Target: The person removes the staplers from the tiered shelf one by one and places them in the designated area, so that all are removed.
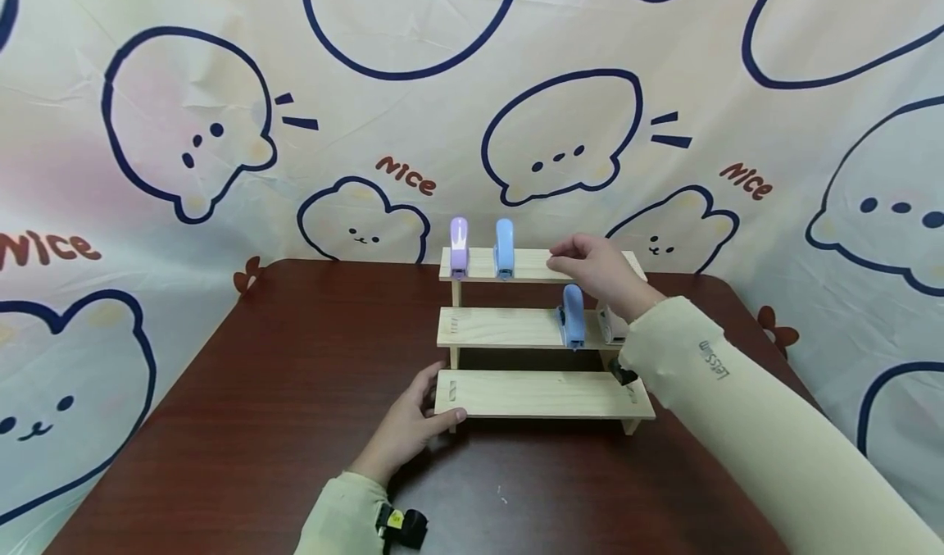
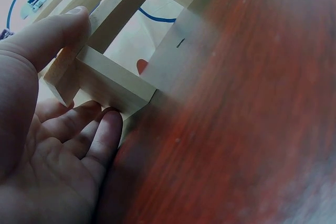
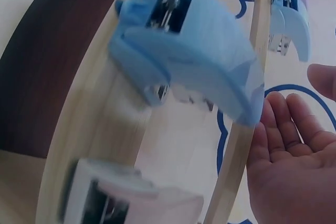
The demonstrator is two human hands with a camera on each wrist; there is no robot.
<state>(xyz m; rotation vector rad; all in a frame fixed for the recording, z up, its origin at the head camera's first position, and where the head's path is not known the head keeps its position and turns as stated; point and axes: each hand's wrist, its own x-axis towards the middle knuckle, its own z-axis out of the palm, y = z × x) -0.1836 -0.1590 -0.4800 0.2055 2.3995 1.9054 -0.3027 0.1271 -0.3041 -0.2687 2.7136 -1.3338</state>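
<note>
A three-tier wooden shelf rack [image 1: 542,393] stands on the table. My left hand [image 1: 406,424] grips the left end of its lowest tier; in the left wrist view the thumb [image 2: 63,32] lies over the board and the fingers curl beside the support. Over the right part of the top tier is my right hand [image 1: 597,272], palm empty and thumb apart from the fingers in the right wrist view. To its left on that tier stand a purple stapler [image 1: 459,247] and a light blue stapler [image 1: 505,247]. Another blue stapler [image 1: 571,317] and a whitish stapler [image 1: 612,325] stand on the middle tier, below the right hand.
The dark brown table [image 1: 295,375] extends on both sides of the rack. Behind it hangs a pale backdrop cloth [image 1: 442,129] with blue cartoon outlines. A black wrist camera [image 1: 406,529] sits on the left sleeve; the right forearm [image 1: 745,407] crosses in front of the rack's right side.
</note>
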